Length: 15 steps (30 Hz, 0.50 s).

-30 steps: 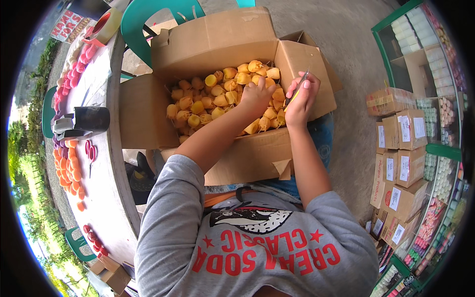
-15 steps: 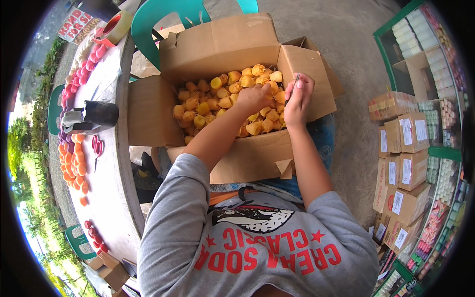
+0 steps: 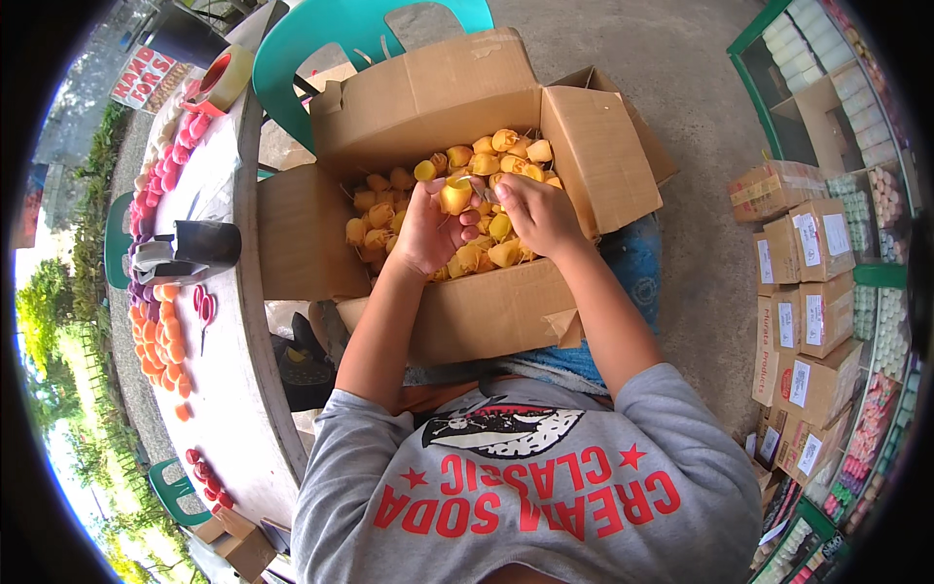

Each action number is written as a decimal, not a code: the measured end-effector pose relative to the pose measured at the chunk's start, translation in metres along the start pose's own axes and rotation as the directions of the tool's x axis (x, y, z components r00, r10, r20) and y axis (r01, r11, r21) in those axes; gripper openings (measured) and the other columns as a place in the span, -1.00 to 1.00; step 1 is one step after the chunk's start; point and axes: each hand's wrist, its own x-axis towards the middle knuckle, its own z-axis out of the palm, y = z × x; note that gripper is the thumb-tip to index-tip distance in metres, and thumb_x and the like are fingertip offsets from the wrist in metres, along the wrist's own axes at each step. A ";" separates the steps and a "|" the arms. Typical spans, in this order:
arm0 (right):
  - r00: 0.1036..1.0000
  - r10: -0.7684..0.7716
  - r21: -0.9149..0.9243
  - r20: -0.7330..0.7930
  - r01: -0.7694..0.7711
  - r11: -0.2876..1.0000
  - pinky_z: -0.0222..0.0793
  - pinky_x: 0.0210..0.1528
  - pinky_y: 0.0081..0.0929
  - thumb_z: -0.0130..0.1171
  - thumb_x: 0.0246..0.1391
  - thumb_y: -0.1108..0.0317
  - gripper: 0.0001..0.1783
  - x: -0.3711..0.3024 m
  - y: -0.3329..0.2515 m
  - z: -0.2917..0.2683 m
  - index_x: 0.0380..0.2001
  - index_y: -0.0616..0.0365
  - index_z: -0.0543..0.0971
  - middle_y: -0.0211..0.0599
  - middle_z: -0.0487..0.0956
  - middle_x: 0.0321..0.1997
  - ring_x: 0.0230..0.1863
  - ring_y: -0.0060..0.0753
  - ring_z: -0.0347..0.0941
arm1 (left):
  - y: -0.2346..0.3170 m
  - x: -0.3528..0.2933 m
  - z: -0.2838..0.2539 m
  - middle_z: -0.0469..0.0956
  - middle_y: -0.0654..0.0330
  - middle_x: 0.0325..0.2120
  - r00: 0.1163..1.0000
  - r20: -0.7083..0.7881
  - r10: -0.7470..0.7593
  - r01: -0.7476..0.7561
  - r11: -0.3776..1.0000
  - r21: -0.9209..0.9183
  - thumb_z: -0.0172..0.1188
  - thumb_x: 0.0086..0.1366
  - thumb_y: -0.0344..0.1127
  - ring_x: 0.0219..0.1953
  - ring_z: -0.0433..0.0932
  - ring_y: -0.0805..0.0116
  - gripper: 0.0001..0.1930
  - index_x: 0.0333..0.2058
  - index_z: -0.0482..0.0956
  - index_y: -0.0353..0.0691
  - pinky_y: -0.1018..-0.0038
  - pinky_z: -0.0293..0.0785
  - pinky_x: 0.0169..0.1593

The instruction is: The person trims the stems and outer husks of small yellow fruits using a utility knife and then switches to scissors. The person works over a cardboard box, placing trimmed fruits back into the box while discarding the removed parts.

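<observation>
In front of me, an open cardboard box (image 3: 467,313) is filled with yellow-orange rosebud-shaped pieces, some with thin strands sticking out. Over the box, my left hand (image 3: 428,229) pinches one yellow rosebud (image 3: 454,199), its flat, pale end upward. Close beside it, my right hand (image 3: 537,212) has its fingers closed round a small thin tool with a silvery tip (image 3: 487,195) that is at or very near the bud's top. Most of the tool is hidden by the fingers, so its exact kind is unclear.
At left, a long white table (image 3: 233,380) carries rows of coloured petal-like pieces, a tape dispenser (image 3: 190,248), red-handled scissors (image 3: 203,310) and a tape roll (image 3: 226,78). A green chair (image 3: 292,58) stands behind the box. Stacked cartons (image 3: 812,311) and green-framed shelves (image 3: 879,276) line the right.
My left hand has come up from among the rosebuds, now holding one. My right hand has moved left to meet it, bringing the small tool to the bud.
</observation>
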 end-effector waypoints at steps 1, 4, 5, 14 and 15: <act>0.999 -0.026 -0.034 0.028 0.027 0.999 0.31 -0.53 -0.22 -0.17 0.27 0.07 -0.61 -0.001 -0.001 0.001 -0.52 0.09 0.40 -0.20 0.46 -0.60 -0.54 -0.07 0.44 | -0.002 0.000 -0.003 0.41 0.30 -0.52 1.000 -0.001 -0.022 0.022 1.000 -0.018 -0.13 0.23 0.00 -0.55 0.27 0.52 -0.64 -0.16 0.37 -0.11 0.58 0.25 -0.48; 0.997 -0.047 -0.060 0.066 0.051 0.997 0.35 -0.53 -0.25 -0.10 0.23 0.13 -0.67 0.000 -0.002 0.001 -0.51 0.08 0.44 -0.22 0.50 -0.59 -0.54 -0.09 0.47 | -0.003 0.002 -0.004 0.38 0.30 -0.58 0.999 0.025 -0.037 0.037 0.999 -0.012 -0.13 0.24 0.02 -0.62 0.18 0.58 -0.70 -0.29 0.38 -0.07 0.62 0.14 -0.54; 0.997 -0.053 -0.064 0.057 0.057 0.996 0.35 -0.53 -0.25 -0.08 0.22 0.14 -0.69 -0.001 0.000 0.001 -0.50 0.08 0.45 -0.23 0.50 -0.59 -0.54 -0.10 0.48 | -0.006 0.002 0.002 0.34 0.31 -0.66 0.998 -0.062 -0.019 0.022 0.999 0.042 -0.14 0.26 0.00 -0.70 0.12 0.60 -0.74 -0.39 0.32 -0.03 0.62 0.04 -0.63; 0.979 -0.198 -0.269 0.039 0.202 0.942 0.38 -0.57 -0.35 0.03 0.06 0.25 -0.82 -0.002 -0.003 0.007 -0.52 0.06 0.51 -0.36 0.51 -0.63 -0.60 -0.29 0.49 | -0.014 0.006 0.000 0.34 0.27 -0.71 0.938 -0.247 0.241 -0.118 0.896 0.427 -0.17 0.31 -0.11 -0.82 0.10 0.59 -0.76 -0.44 0.31 -0.09 0.61 -0.03 -0.76; 0.978 -0.206 -0.287 0.028 0.205 0.936 0.38 -0.57 -0.36 0.04 0.05 0.25 -0.83 -0.002 -0.002 0.007 -0.52 0.06 0.51 -0.37 0.50 -0.63 -0.60 -0.30 0.49 | -0.013 0.004 0.003 0.33 0.26 -0.72 0.933 -0.255 0.255 -0.112 0.878 0.466 -0.18 0.32 -0.11 -0.82 0.10 0.58 -0.76 -0.44 0.31 -0.10 0.61 -0.02 -0.76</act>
